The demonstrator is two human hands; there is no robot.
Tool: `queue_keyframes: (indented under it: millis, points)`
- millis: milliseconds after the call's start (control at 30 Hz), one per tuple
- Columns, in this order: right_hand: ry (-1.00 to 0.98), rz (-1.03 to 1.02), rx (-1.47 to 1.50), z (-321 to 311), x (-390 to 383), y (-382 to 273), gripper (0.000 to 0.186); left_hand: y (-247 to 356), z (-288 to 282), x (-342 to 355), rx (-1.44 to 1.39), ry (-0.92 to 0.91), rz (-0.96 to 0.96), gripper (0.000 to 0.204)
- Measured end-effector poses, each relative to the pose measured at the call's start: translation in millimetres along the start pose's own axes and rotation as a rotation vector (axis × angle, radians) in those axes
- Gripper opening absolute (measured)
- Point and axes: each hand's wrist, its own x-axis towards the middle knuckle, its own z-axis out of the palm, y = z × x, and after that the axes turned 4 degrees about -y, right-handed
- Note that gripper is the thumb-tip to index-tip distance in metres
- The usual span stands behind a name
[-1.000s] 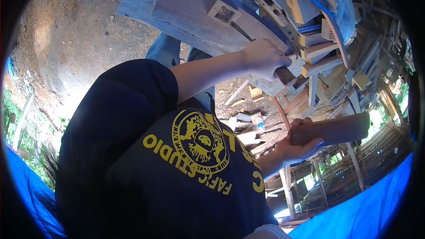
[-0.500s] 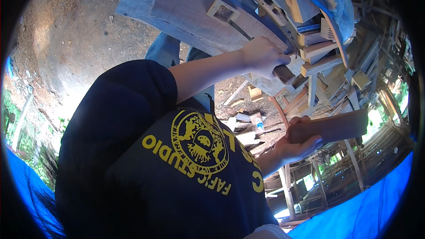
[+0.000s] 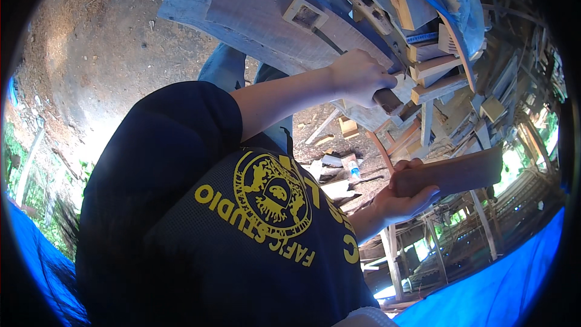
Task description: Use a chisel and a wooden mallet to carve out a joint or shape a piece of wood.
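Note:
My left hand [image 3: 363,79] is closed round a chisel [image 3: 327,41]. The chisel's dark shaft points up and left, and the brown butt of its handle sticks out below my fist. The shaft's far end meets a small pale wooden frame-like square [image 3: 298,11] with a dark hollow, on a wide brown board [image 3: 254,0]. Lower right, apart from the chisel, my right hand [image 3: 402,200] grips one end of a thick brown wooden block [image 3: 457,172]. The block's free end points right, and my thumb lies along its lower side.
The board lies on a bluish worn bench [image 3: 187,0]. Stacked wood offcuts [image 3: 436,91], a slotted timber [image 3: 366,6] and a clear plastic bag [image 3: 469,9] crowd the right end. Scraps and a bottle [image 3: 354,168] lie below. Blue tarp [image 3: 484,284] hangs at lower right.

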Motion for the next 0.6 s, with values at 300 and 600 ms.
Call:
queue_keyframes:
  millis: [300, 600]
  points:
    - [0.085, -0.232, 0.221, -40.4, -11.2, -49.5, 0.042, -5.2, -12.1, 5.6, -0.131, 0.219, 0.021, 0.019]
    - [-0.197, 0.0, -0.51, -4.4, -29.3, 68.7, 0.066, -6.5, -13.8, 4.7, -0.151, 0.198, 0.017, 0.019]
